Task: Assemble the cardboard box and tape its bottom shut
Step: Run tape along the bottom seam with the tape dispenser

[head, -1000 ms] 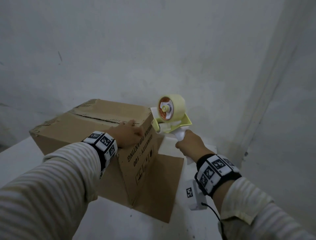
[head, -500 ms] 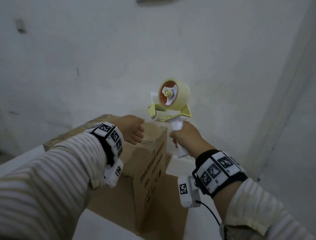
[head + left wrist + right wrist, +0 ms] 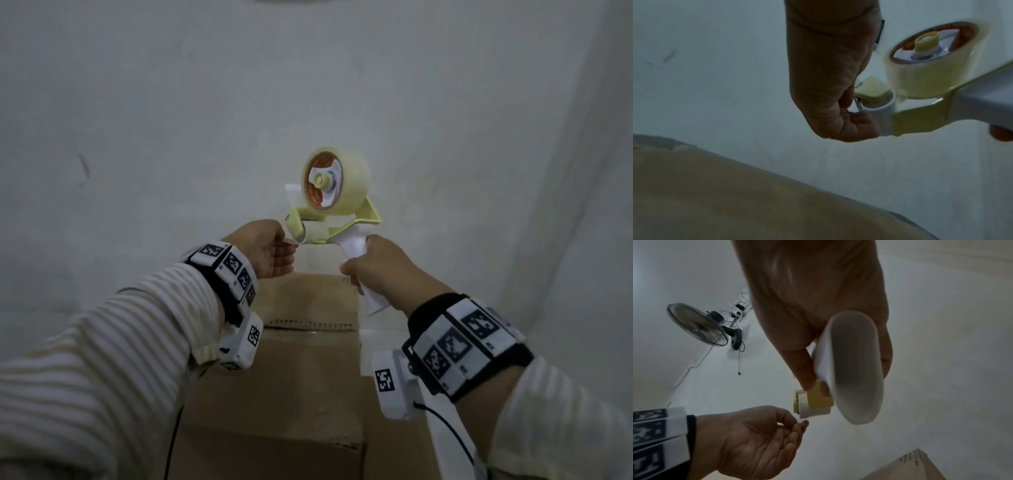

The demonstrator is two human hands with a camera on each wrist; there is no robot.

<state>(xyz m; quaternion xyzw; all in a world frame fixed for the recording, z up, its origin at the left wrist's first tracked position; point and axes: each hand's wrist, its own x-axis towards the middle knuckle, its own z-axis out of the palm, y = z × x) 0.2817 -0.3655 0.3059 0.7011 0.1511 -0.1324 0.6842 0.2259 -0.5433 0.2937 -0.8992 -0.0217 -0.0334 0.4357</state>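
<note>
The brown cardboard box [image 3: 308,363] stands below my arms with its closed flaps up; its top also fills the bottom of the left wrist view [image 3: 735,194]. Above it my right hand [image 3: 380,263] grips the white handle [image 3: 855,366] of the yellow tape dispenser [image 3: 329,222], which carries a roll of clear tape [image 3: 346,185]. My left hand [image 3: 270,250] is at the dispenser's front roller [image 3: 813,408]. Its thumb and forefinger [image 3: 797,425] pinch together just under the roller, at the tape's loose end. The clear tape itself is hard to make out.
A pale wall [image 3: 205,120] stands close behind the box. A wall fan [image 3: 698,324] with loose wiring hangs high on it. A strip of white table [image 3: 380,330] shows to the right of the box.
My left hand has left the box top and risen to the dispenser's roller. My right hand has lifted the dispenser well above the box. My head has tilted up towards the wall.
</note>
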